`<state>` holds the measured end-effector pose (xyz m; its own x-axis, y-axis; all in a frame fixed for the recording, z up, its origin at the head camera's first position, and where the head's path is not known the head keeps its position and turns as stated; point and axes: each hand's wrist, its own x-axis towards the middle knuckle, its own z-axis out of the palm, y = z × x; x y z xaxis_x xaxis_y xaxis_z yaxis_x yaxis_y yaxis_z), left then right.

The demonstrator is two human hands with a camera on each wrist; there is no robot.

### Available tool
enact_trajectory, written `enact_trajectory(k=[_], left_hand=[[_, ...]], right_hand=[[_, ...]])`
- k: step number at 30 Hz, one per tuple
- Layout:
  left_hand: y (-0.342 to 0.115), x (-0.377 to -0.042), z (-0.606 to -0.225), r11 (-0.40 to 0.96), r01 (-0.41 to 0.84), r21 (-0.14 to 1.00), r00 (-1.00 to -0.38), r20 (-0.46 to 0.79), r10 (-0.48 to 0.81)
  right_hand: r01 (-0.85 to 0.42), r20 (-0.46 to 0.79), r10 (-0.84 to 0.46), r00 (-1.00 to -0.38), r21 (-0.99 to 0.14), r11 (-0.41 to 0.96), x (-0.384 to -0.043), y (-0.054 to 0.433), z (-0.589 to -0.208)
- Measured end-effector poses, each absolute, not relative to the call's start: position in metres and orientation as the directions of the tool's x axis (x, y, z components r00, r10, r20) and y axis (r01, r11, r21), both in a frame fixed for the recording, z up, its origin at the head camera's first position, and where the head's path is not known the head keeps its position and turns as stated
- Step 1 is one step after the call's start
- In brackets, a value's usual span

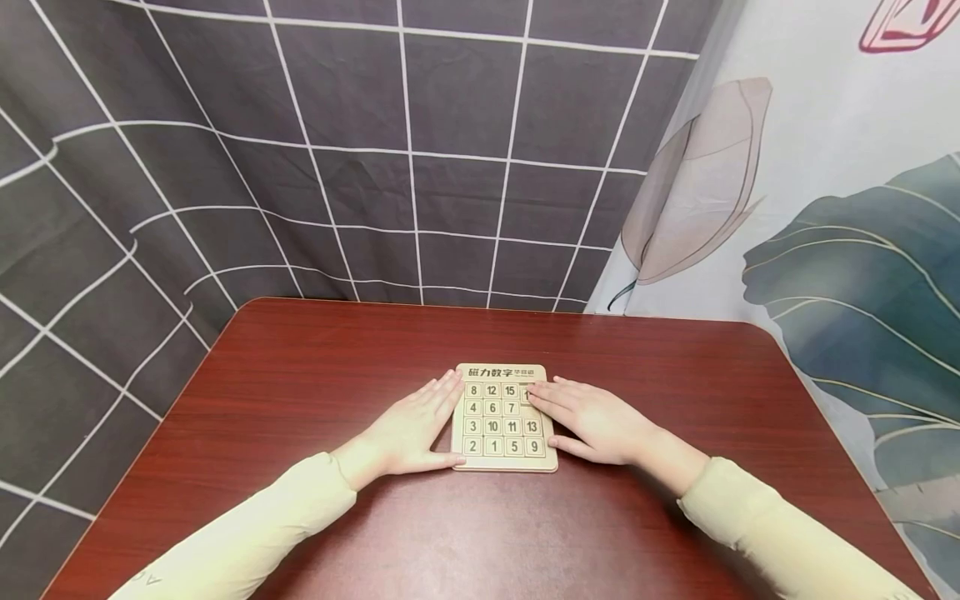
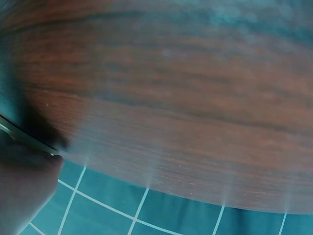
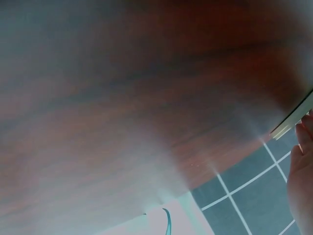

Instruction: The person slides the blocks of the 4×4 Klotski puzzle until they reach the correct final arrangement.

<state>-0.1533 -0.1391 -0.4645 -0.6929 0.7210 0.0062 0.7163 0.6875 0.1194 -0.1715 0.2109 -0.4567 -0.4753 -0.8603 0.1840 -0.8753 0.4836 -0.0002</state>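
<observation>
A pale sliding number puzzle (image 1: 504, 464) lies flat on the table, with numbered square tiles in a grid and dark lettering across its top. My left hand (image 1: 408, 429) rests along its left side, fingers straight at the upper left edge and thumb at the lower left corner. With extended fingers, my right hand (image 1: 603, 423) touches a tile at the top of the right column, partly covering its number; the thumb lies against the right edge. Just below that tile is a gap, above the 13 tile (image 1: 532, 427). Both wrist views catch only part of a hand and the puzzle's thin edge.
The reddish-brown wooden table (image 1: 315, 350) extends around the puzzle on all sides. Behind and to the left hangs a dark curtain (image 1: 457, 100) with a white grid. A white curtain with leaf prints (image 1: 847, 258) hangs along the right.
</observation>
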Motion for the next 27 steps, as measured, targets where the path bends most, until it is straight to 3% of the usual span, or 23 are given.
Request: enact_trajectory(k=[8,19,27], left_hand=[[-0.138,-0.153,-0.463,0.684,0.718,0.131,-0.690,0.008,0.724],[-0.139,-0.153,-0.467,0.683,0.720,0.123,-0.690,0.024,0.723],[-0.140,-0.154,-0.466,0.690,0.715,0.113,-0.695,0.005,0.719]], right_hand=[[-0.866,0.164,-0.853,-0.495,-0.009,0.500,-0.174,0.211,-0.457],[-0.930,0.262,-0.903,-0.341,0.044,0.365,-0.143,0.220,-0.463],[-0.928,0.266,-0.902,-0.339,0.061,0.367,-0.145,0.219,-0.462]])
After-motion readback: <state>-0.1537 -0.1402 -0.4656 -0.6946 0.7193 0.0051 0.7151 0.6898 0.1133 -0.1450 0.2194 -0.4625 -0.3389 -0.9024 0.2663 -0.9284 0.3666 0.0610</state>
